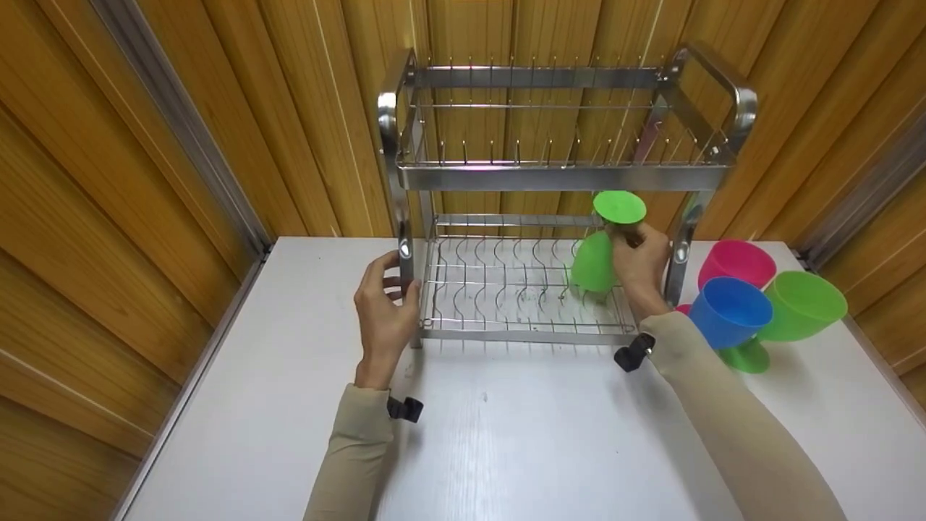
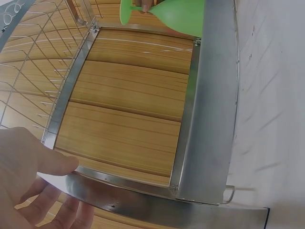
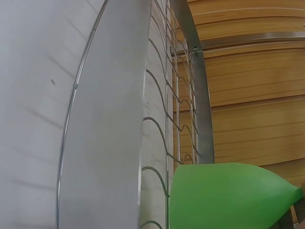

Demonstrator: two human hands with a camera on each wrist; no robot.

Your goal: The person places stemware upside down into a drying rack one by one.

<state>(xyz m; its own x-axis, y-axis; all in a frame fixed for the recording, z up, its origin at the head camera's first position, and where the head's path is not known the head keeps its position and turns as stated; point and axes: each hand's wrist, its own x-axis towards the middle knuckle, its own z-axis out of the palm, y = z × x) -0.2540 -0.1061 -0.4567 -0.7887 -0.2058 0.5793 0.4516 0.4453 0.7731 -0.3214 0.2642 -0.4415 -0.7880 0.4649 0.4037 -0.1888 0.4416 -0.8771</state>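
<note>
A two-tier metal dish rack [image 1: 521,336] stands on the white table against the wood-panelled wall. My left hand [image 1: 385,307] holds the rack's left front post, thumb on one side and fingers round the other; the left wrist view shows this hand [image 2: 33,176] at the metal post [image 2: 128,195]. At the right end of the lower tier, my right hand [image 1: 640,264] pinches the stem of a green goblet [image 1: 595,264]. The goblet is upside down, its round base up and its bowl close over the wires. In the right wrist view the bowl [image 3: 224,195] points toward the wire tier.
Right of the rack stand a pink goblet [image 1: 736,264], a blue goblet [image 1: 731,311] and another green goblet [image 1: 806,304], bunched together upright. The upper tier [image 1: 564,177] with its upright prongs overhangs the right hand. Wood-panelled walls [image 1: 325,130] close in the back and sides.
</note>
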